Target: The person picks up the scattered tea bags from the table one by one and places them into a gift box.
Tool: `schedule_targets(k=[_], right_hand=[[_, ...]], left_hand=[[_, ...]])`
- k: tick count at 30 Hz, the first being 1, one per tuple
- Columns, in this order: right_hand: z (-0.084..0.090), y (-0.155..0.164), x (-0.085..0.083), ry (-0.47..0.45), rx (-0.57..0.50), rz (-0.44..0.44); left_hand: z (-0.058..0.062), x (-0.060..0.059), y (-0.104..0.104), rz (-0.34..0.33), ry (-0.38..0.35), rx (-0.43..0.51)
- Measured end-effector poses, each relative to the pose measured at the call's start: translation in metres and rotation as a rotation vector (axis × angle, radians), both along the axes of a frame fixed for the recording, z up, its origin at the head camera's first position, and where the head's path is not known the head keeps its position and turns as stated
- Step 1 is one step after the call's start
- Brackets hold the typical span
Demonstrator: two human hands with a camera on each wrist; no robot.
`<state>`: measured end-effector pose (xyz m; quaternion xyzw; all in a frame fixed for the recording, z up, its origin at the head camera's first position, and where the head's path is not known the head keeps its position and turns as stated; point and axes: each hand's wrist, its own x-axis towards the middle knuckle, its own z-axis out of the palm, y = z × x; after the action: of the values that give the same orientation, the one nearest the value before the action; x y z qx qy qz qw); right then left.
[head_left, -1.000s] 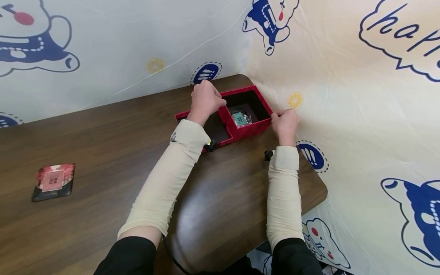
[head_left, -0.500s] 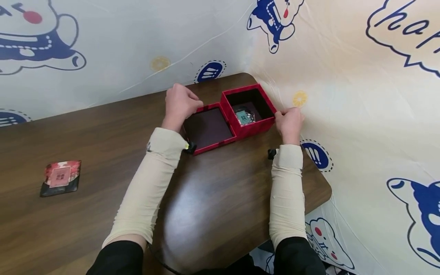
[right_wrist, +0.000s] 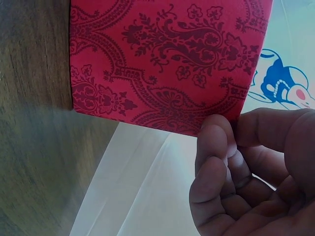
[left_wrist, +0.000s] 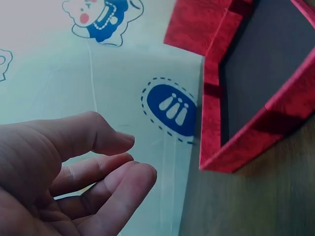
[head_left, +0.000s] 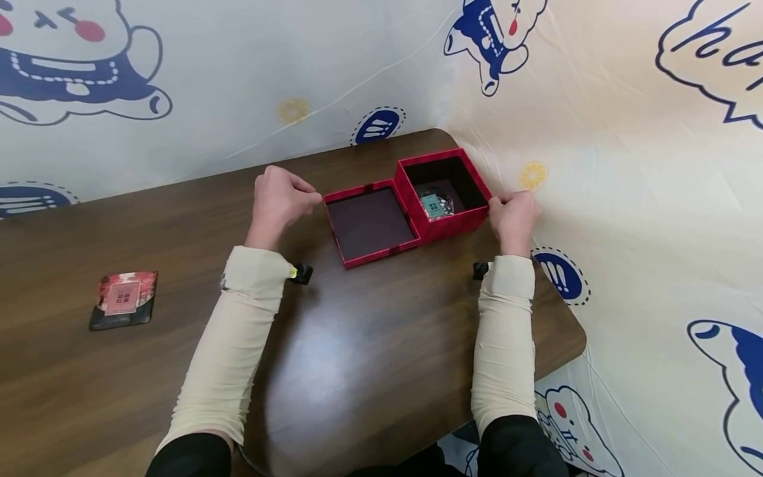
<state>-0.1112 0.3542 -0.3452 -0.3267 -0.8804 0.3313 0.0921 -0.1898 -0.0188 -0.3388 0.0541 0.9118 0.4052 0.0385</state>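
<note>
A red patterned box (head_left: 448,224) stands open near the table's far right corner, with a small teal-faced item (head_left: 438,206) inside. Its shallow red lid (head_left: 371,222), dark inside, lies upturned against the box's left side. My left hand (head_left: 280,197) hovers just left of the lid with loosely curled fingers, and holds nothing. In the left wrist view the left hand (left_wrist: 135,155) is empty, and the lid (left_wrist: 246,147) sits to its right. My right hand (head_left: 511,212) holds the box's right corner. In the right wrist view the right hand (right_wrist: 226,142) has its curled fingers against the box (right_wrist: 167,64).
A small red and black packet (head_left: 124,299) lies on the brown table (head_left: 369,344) at the far left. A cartoon-print cloth (head_left: 626,199) hangs close behind and to the right of the box. The table's rounded right edge is near my right forearm.
My left hand has drawn back leftward off the lid and now hangs apart from it. The lid lies fully in sight beside the box. My right hand stays at the box's corner.
</note>
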Motion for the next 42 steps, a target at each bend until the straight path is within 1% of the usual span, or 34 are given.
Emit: schedule_targets(k=[3,6,8,10,13,19,24,27,31,34,38,42], right_hand=[[0.001,-0.002,-0.001,-0.012,-0.007,0.009],[0.000,-0.004,-0.003,-0.014,-0.010,0.019],[0.000,-0.003,-0.002,-0.017,-0.022,0.010],[0.000,-0.002,0.000,-0.015,-0.020,-0.004],[0.000,0.000,0.002,-0.016,-0.009,-0.020],[-0.002,0.002,0.002,-0.009,-0.011,-0.007],[-0.003,0.002,0.002,0.000,0.020,-0.023],[-0.002,0.002,0.002,-0.005,0.029,-0.014],[0.000,0.003,0.000,-0.009,0.011,-0.001],[0.002,0.004,0.001,-0.008,0.024,0.003],[0.002,0.004,0.003,-0.003,0.045,-0.002],[0.000,0.000,0.004,-0.003,0.038,0.014]], left_hand=[[-0.003,0.003,-0.016,0.009,0.015,-0.006],[-0.004,0.006,-0.037,0.033,-0.022,-0.006],[-0.005,0.007,-0.049,0.048,-0.047,-0.005],[-0.006,0.008,-0.056,0.057,-0.054,-0.003],[-0.009,0.011,-0.064,0.053,-0.053,-0.005],[-0.015,0.019,-0.088,0.068,-0.091,-0.018],[-0.016,0.021,-0.107,0.059,-0.110,-0.032],[-0.017,0.022,-0.120,0.065,-0.131,-0.038],[-0.019,0.025,-0.141,0.090,-0.167,-0.041],[-0.021,0.027,-0.155,0.112,-0.196,-0.047],[-0.023,0.029,-0.168,0.121,-0.208,-0.054],[-0.026,0.035,-0.188,0.154,-0.233,-0.058]])
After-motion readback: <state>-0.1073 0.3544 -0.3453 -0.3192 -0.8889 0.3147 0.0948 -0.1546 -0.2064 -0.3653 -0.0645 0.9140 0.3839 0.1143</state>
